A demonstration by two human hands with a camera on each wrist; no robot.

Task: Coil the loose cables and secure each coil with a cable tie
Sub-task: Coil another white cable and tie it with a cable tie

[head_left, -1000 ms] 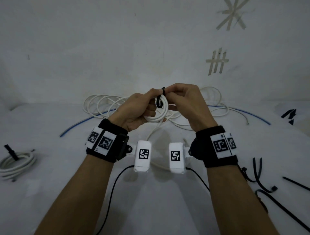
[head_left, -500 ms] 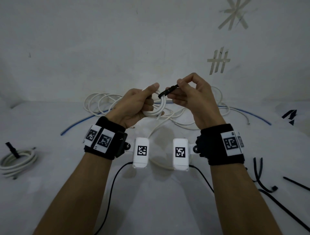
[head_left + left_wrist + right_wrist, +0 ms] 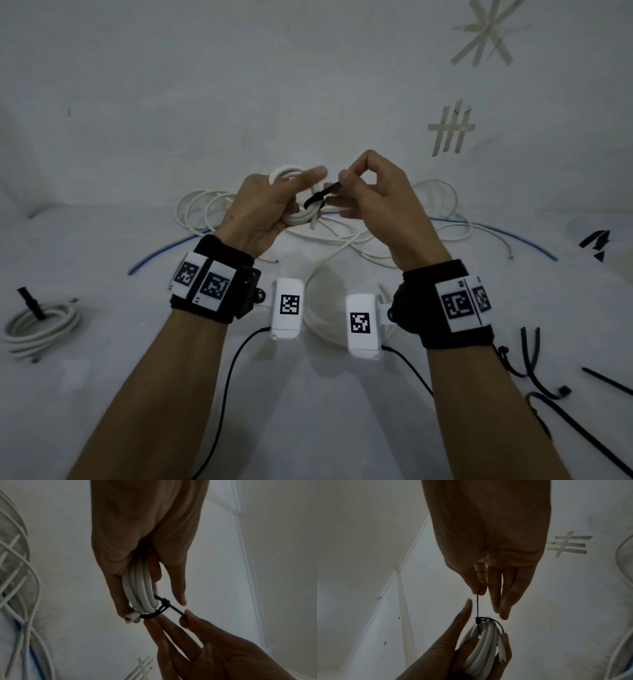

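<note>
My left hand point(image 3: 270, 205) grips a small white cable coil point(image 3: 301, 217) held up above the table; the coil point(image 3: 140, 588) runs through its fingers, index finger stretched out. A black cable tie point(image 3: 320, 197) loops around the coil, its head against the strands point(image 3: 478, 620). My right hand point(image 3: 370, 192) pinches the tie's tail point(image 3: 176, 610) between thumb and index finger point(image 3: 479, 586), pulling it away from the coil. The cut cable end point(image 3: 131, 619) sticks out below the loop.
Loose white cables point(image 3: 342, 236) and a blue cable point(image 3: 496, 229) lie on the table behind my hands. A tied white coil point(image 3: 41, 325) sits at the left edge. Several spare black ties point(image 3: 548, 377) lie at the right. Tape marks point(image 3: 450, 130) are on the wall.
The right hand has drawn the tie's tail through the head and out to the right, so the loop has closed around the coil. Both hands rose slightly.
</note>
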